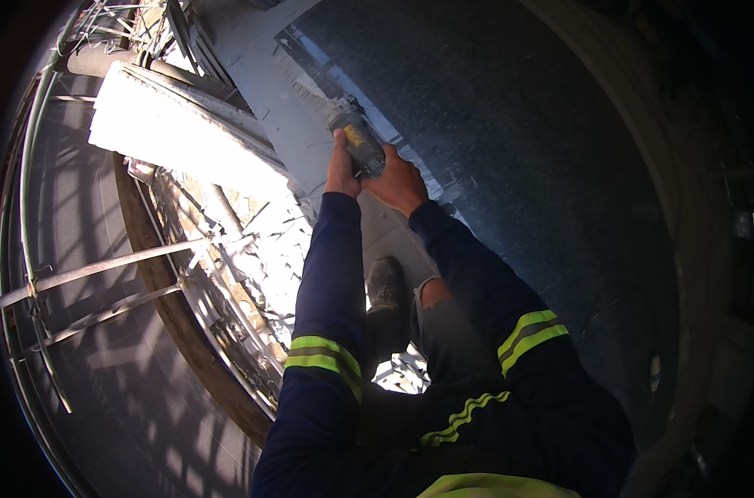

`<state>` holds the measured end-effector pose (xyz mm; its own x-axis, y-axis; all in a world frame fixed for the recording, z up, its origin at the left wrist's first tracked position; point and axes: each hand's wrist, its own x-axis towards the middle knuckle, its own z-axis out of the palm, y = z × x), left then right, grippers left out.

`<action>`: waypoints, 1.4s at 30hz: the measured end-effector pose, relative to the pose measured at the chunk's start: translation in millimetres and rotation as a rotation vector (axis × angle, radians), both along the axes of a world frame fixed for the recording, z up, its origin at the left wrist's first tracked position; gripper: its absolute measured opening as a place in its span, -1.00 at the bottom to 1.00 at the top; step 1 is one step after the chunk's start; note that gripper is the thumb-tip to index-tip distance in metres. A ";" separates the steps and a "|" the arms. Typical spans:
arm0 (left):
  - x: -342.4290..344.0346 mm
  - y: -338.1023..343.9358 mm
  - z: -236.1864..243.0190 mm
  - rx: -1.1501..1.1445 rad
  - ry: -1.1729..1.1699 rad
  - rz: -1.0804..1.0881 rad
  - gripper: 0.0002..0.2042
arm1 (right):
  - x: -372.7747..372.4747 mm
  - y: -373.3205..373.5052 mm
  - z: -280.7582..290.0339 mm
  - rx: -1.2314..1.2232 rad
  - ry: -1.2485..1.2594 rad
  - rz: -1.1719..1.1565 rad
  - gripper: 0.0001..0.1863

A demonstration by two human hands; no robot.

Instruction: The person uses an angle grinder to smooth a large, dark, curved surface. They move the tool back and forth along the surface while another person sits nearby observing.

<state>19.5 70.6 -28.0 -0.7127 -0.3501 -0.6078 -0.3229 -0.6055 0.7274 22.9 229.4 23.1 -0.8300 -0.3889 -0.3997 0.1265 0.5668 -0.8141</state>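
I grip a grey power tool with a yellow label in both hands. My left hand is closed on its left side, and my right hand holds its rear part, to the right. The tool's far end rests at or just above a pale, dusty strip of surface beside a broken, whitish edge; exact contact is unclear. To the right of that edge lies a broad dark surface. My boot and bent leg in torn trousers show below my hands, between my sleeved forearms.
On the left, a sunlit white board lies near metal scaffold tubes and a curved wooden edge. Broken pale pieces are strewn beside the strip. A tiled floor with striped shadows shows at lower left.
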 end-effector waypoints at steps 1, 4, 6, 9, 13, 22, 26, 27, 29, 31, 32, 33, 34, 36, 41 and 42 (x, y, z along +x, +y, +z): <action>-0.7 -2.6 -1.9 0.001 0.008 0.004 -0.33 | -0.5 -1.2 1.8 -0.006 0.003 0.003 0.00; -6.4 5.1 4.3 -0.017 -0.043 0.004 -0.34 | -8.2 4.7 8.4 -0.032 -0.018 0.015 0.03; -8.2 7.6 5.2 -0.008 -0.046 0.007 -0.33 | -10.1 7.1 5.8 -0.028 0.000 0.018 0.05; -7.9 1.1 -0.9 -0.020 -0.026 0.003 -0.33 | -6.6 2.3 1.9 0.019 0.072 0.020 0.08; -2.7 -1.5 -8.3 -0.006 -0.020 -0.013 -0.33 | -2.9 5.7 5.7 0.050 0.050 0.031 0.09; 2.6 6.1 -0.1 -0.030 -0.044 -0.009 -0.34 | 4.9 8.3 3.1 0.038 0.084 0.020 0.06; 6.9 7.9 6.6 -0.065 -0.067 -0.001 -0.29 | 4.7 11.7 14.1 0.039 0.018 0.033 0.05; 4.2 16.6 11.4 -0.074 -0.094 -0.015 -0.28 | 3.3 15.7 10.8 -0.008 -0.013 0.031 0.05; 6.8 7.9 8.7 -0.087 -0.118 -0.063 -0.25 | 5.4 12.8 -0.1 -0.091 0.027 -0.007 0.02; 13.8 -7.1 -0.3 -0.026 -0.116 -0.078 -0.23 | 9.3 9.1 2.5 -0.048 -0.023 0.058 0.05; 5.2 10.6 -2.9 0.105 -0.020 -0.108 -0.23 | 8.8 12.3 -24.4 0.013 0.188 -0.003 0.09; 5.9 8.9 -8.5 0.214 0.025 -0.105 -0.23 | 10.2 9.3 -32.3 0.045 0.210 -0.004 0.09; 10.3 -16.1 -23.0 0.167 0.082 -0.103 -0.22 | 9.7 0.2 -19.2 -0.032 0.117 0.025 0.09; 16.1 -8.0 -10.3 0.107 -0.003 -0.087 -0.22 | 9.7 11.8 -5.3 -0.123 0.016 0.021 0.00; 2.4 -4.7 -7.1 0.113 0.033 -0.190 -0.20 | 4.4 0.7 -33.6 -0.168 0.174 -0.058 -0.03; 2.2 -12.6 -11.7 0.135 0.043 -0.202 -0.20 | 3.1 -1.1 -29.2 -0.180 0.199 -0.053 -0.03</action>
<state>21.8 58.0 -39.7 -0.7864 -0.1150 -0.6069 -0.4179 -0.6245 0.6599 26.0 228.3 -6.1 -0.9066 -0.3924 -0.1555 -0.0199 0.4077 -0.9129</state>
